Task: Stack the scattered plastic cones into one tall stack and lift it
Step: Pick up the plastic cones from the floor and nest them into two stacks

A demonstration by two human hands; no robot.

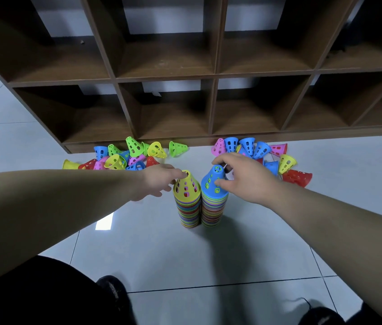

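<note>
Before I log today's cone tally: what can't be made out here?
Head view only.
- Cone counts: left striped stack, right striped stack; rims too thin.
- Left hand on yellow perforated plastic cone: pinching or touching, too blurred.
- Loose plastic cones behind right hand, which grips blue perforated plastic cone.
- Brown wooden shelf: cut off at top edge.

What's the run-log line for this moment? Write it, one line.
left hand: grips yellow cone atop left stack | right hand: grips blue cone atop right stack | loose cones: on floor by shelf
</note>
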